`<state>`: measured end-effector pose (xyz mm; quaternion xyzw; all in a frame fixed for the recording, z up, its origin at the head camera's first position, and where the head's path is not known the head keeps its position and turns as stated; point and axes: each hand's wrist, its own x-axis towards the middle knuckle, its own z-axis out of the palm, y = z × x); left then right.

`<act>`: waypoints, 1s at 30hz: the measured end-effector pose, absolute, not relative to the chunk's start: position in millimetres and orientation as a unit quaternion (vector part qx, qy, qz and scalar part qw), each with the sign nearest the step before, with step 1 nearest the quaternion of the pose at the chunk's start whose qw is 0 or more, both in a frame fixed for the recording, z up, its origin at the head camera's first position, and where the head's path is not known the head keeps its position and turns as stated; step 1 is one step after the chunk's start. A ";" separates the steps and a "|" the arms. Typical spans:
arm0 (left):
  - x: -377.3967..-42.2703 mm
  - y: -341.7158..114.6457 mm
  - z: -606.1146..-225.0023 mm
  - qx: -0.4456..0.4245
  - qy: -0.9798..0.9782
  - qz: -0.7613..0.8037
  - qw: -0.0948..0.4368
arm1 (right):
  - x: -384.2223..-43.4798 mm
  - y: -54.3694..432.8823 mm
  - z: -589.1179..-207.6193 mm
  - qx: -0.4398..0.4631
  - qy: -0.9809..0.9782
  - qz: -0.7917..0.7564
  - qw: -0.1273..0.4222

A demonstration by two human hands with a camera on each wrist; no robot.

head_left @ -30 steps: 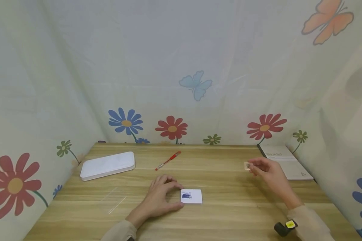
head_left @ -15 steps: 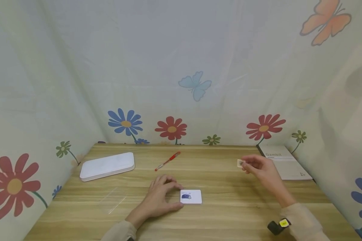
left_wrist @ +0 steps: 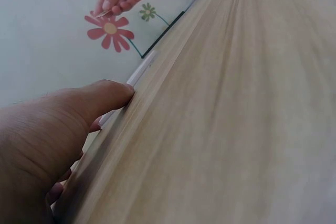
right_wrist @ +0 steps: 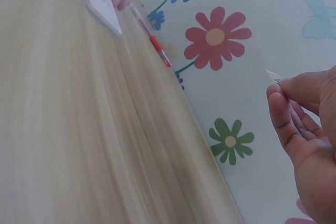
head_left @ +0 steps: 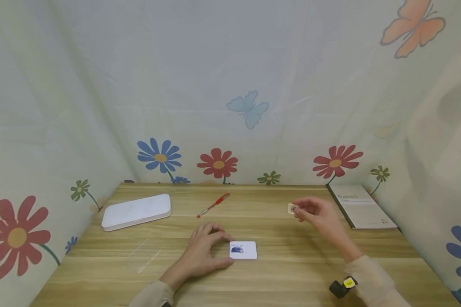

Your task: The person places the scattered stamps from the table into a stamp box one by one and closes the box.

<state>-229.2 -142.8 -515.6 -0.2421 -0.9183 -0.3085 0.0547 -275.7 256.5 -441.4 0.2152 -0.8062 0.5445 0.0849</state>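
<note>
A small white card, thick at its edge and printed with a blue picture, lies flat on the wooden table. My left hand rests beside it, thumb and index finger holding its two left corners. Raised above the table at the right, my right hand pinches a tiny pale-edged square with a dark picture, like a stamp or sticker. The right wrist view shows this square nearly edge-on between thumb and index finger. Seen from the left wrist, my left thumb presses against the card's near edge.
A white pencil case stands at the back left. A red pen lies beyond my left hand. At the back right is a notebook, and a clear film lies at left. Floral cloth hangs behind the table.
My right hand has moved left with the small square, away from the notebook, which is now fully uncovered. My left hand and the white card have stayed in place.
</note>
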 end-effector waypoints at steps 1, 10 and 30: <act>-229.2 -142.8 -515.8 -0.242 -0.918 -0.308 0.055 | -275.7 254.0 -441.5 0.217 -0.804 0.547 0.083; -229.0 -142.7 -515.5 -0.242 -0.919 -0.307 0.057 | -275.2 233.0 -441.1 0.214 -0.808 0.545 0.058; -230.0 -143.7 -516.2 -0.243 -0.918 -0.306 0.060 | -268.7 198.5 -454.4 0.188 -0.809 0.557 0.001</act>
